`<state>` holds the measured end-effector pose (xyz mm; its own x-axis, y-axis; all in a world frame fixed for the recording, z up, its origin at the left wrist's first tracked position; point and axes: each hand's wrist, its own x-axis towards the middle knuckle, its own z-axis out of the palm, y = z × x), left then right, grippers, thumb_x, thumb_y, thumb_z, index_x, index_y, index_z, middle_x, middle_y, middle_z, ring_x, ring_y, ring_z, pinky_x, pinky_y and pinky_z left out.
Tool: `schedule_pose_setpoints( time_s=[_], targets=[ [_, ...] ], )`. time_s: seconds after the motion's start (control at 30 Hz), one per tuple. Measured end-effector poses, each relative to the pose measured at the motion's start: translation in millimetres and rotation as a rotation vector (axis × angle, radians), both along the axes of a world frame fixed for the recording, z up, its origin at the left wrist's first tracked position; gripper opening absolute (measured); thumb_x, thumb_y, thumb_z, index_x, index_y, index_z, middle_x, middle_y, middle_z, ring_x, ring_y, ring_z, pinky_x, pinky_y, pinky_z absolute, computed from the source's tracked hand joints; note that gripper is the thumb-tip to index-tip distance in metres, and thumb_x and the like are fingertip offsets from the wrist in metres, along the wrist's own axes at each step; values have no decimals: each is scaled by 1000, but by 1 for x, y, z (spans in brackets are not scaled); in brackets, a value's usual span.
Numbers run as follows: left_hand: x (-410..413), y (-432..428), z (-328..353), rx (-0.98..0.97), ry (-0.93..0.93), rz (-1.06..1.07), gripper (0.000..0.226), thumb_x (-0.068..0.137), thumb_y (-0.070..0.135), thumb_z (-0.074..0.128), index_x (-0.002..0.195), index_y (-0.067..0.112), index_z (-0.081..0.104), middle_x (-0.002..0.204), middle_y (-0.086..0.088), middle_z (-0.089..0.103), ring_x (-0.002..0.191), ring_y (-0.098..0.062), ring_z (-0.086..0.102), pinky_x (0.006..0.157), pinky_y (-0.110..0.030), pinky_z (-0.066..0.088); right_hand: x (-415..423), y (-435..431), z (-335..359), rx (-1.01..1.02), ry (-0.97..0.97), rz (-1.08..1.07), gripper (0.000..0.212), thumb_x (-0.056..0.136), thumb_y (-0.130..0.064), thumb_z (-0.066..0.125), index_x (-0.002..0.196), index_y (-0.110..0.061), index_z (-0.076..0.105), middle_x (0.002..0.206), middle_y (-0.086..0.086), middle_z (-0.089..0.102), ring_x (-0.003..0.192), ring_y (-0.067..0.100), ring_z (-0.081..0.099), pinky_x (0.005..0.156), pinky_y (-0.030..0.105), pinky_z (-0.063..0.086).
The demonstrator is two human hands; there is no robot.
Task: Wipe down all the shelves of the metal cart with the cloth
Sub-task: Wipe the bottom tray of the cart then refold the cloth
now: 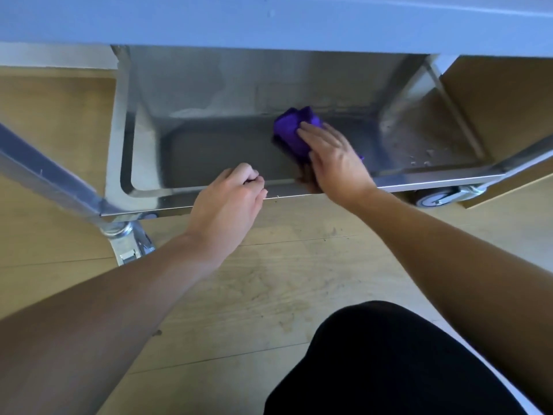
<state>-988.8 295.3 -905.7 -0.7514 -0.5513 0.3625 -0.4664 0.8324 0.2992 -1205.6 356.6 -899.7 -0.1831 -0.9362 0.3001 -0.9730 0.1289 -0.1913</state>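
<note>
The purple cloth lies bunched on the metal cart's bottom shelf, right of the shelf's middle, pressed under the straight fingers of the right hand, while the left hand curls round that shelf's front rim.

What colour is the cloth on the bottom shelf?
Purple; the cloth shows in the head view.

floor: pale wood planks, dark specks | black-clad knee: lower right, above floor
</note>
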Motion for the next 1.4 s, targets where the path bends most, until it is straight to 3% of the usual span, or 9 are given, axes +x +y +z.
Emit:
schedule_pose_setpoints(
  time_s=[0.2, 0.33, 0.47, 0.57, 0.67, 0.8, 1.0, 1.13, 1.4],
  targets=[
    [-5, 3, -8, 35, 37, 27, 17, 94, 14, 59, 99, 5, 72, 98, -3, 63, 88, -25, 62, 61, -42, 56, -42, 14, 5, 76, -103, -499, 48, 96, -3, 40, 143, -5, 40, 153, 8, 35, 143, 24, 26, 121, 33, 10],
    [-6, 4, -7, 45, 45, 42, 16, 93, 13, 59, 94, 4, 72, 95, -3, 62, 84, -26, 60, 58, -41, 55, 16, -19, -2, 85, -4, -183, 52, 86, 2, 47, 138, 1, 45, 148, 12, 43, 140, 22, 35, 121, 37, 11],
    [-6, 2, -8, 24, 34, 48, 26, 92, 21, 51, 92, 6, 72, 94, -2, 61, 81, -25, 59, 57, -41, 54, 34, -39, -10, 68, 65, 188, 46, 80, -3, 50, 124, 5, 58, 131, 18, 59, 126, 28, 54, 112, 48, 34],
    [-5, 3, -9, 6, 41, 51, 31, 94, 24, 46, 98, 8, 72, 97, 0, 63, 86, -23, 62, 56, -39, 56, 6, -41, -4, 9, -14, 59, 45, 82, -2, 44, 123, 7, 59, 130, 22, 58, 123, 34, 55, 112, 43, 30],
    [-4, 5, -7, 33, 26, 52, 24, 95, 22, 53, 101, 10, 73, 101, 2, 64, 92, -19, 63, 56, -37, 57, -29, -36, -4, 44, -60, -315, 47, 92, -3, 41, 139, -2, 46, 148, 14, 42, 140, 30, 35, 120, 37, 16],
    [4, -8, 1, 54, 2, 49, 22, 96, 26, 56, 100, 15, 75, 107, 4, 66, 92, -17, 62, 63, -35, 57, -26, -50, -12, 107, -149, -602, 52, 95, -13, 36, 146, -15, 35, 157, 0, 28, 146, 32, 17, 118, 42, 19],
    [36, -36, -12, -19, 17, 209, 26, 98, 25, 55, 114, 14, 72, 115, -4, 65, 100, -23, 62, 85, -41, 53, 35, -96, -15, 113, 26, -150, 54, 88, -11, 38, 143, -10, 41, 153, 1, 37, 143, 18, 27, 120, 34, 10],
    [46, -34, -18, -54, 26, 309, 30, 99, 26, 49, 116, 13, 69, 122, -5, 62, 111, -24, 60, 93, -42, 47, 50, -89, -8, 30, -14, 174, 46, 91, -3, 45, 138, -2, 48, 146, 12, 45, 138, 28, 38, 120, 39, 18],
    [43, -35, -28, -139, 23, 282, 34, 100, 23, 43, 121, 11, 66, 126, -8, 61, 117, -26, 57, 99, -44, 45, 9, -89, -4, 52, -161, -331, 49, 97, -14, 38, 146, -13, 37, 157, 7, 27, 144, 27, 22, 120, 34, 13]
  ],
)
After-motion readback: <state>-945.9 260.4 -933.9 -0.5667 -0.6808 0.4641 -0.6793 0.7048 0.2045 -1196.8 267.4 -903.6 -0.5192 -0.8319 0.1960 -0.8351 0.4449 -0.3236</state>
